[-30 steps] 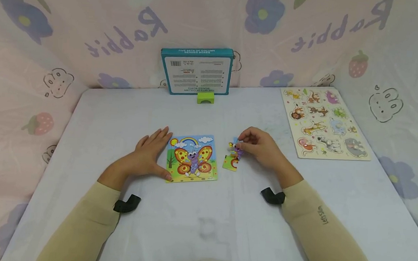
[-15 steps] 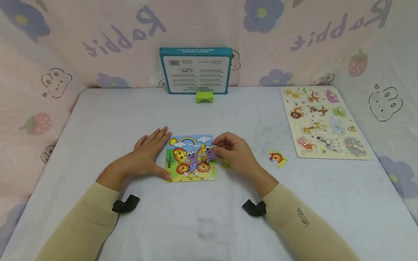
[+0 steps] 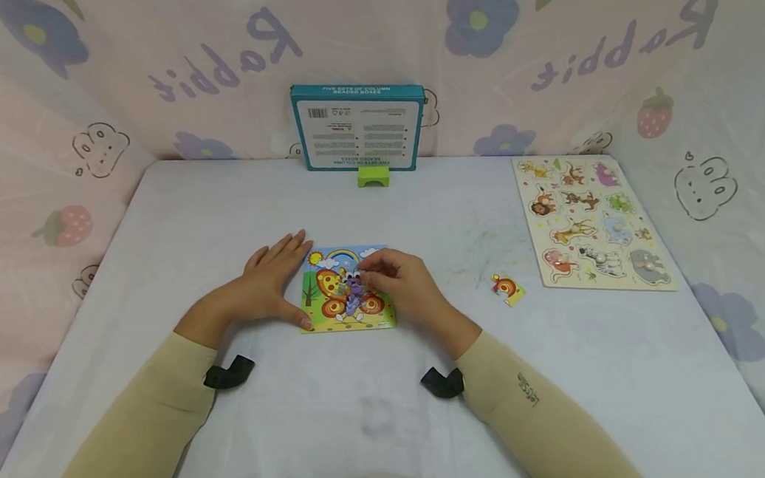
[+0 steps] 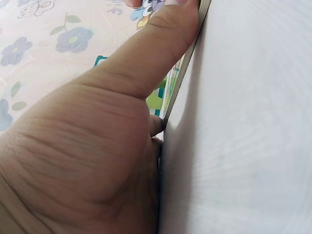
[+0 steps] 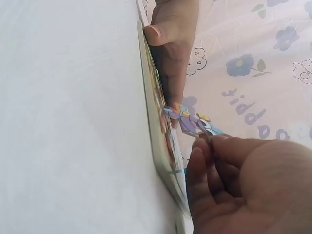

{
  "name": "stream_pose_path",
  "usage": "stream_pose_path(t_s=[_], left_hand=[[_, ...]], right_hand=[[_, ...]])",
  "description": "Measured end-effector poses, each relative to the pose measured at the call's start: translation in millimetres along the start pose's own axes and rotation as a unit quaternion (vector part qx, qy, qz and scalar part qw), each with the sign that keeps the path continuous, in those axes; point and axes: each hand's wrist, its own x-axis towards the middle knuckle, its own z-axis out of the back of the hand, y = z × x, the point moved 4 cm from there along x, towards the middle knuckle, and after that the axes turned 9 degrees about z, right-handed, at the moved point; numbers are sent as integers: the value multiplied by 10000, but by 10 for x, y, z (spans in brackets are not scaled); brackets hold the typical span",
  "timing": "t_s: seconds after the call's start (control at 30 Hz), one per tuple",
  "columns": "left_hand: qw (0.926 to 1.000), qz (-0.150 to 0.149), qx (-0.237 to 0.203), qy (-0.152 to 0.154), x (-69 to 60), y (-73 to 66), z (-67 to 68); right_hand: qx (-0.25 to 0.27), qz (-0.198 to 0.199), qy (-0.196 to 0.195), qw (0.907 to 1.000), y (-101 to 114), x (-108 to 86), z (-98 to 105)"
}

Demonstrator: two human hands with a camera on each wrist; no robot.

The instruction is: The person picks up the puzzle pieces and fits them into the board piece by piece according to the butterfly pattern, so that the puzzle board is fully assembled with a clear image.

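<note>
A square puzzle board (image 3: 315,322) printed with a butterfly, a rainbow and a sun lies flat in the middle of the table. My left hand (image 3: 270,283) rests along its left side with fingers extended and the thumb on the lower left corner. Between thumb and fingertips my right hand (image 3: 414,291) pinches a jigsaw piece (image 5: 191,122) showing part of the purple butterfly's face. In the right wrist view that piece is tilted, close over the board's surface. My right hand covers the board's upper right part in the head view.
One loose jigsaw piece (image 3: 508,289) with a red-orange swirl lies to the right. A peg board of animals (image 3: 553,277) lies at the far right. At the back stands a teal-edged box (image 3: 357,130) with a green block (image 3: 373,177) before it.
My right hand has carried the butterfly-face piece leftward from beside the board to over its middle, uncovering the loose swirl piece on the right. My left hand has stayed put.
</note>
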Motion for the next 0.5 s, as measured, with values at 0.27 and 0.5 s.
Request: stream_pose_path(t_s=[0.27,0.5], left_hand=[[9999,98,61,59,1,-4,2],[9996,152,110,192,-30,-89,53]], right_hand=[[-327,-63,190,9993,18,7,-45],[-689,-59,234,9973,26,19,-70]])
